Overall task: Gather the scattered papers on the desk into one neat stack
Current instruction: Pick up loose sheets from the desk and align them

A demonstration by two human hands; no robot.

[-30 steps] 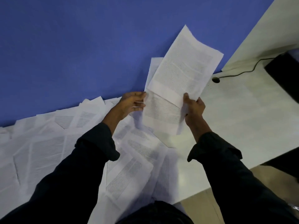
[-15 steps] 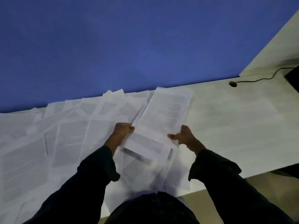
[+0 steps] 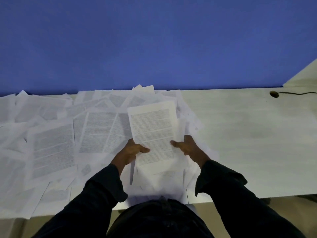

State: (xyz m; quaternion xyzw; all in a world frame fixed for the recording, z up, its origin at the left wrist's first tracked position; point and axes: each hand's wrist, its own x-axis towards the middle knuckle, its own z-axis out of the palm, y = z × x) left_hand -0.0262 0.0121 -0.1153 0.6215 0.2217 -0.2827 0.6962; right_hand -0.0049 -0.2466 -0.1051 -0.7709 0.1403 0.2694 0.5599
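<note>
Both hands were on a small bundle [image 3: 152,133] of printed sheets, held just above the desk [image 3: 248,143] near its front edge: left hand [image 3: 132,150] pinched the lower left edge, thumb on top; right hand [image 3: 187,146] gripped the lower right edge, thumb on the face. Loose papers [image 3: 51,143] covered the desk's left half, overlapping at odd angles, some hanging off the front edge; a few lay under the bundle too. My read: paper's light and floppy, and the bundle's top end looked unsupported, so it would sag or fan if tilted. Sheets slide easily on each other, so pinch firmly through the whole thickness. Best hold is both long edges near mid-length, then tap the short edge on the desk to square. Singles should lift from a corner or overhanging edge. Main risk is creasing.
</note>
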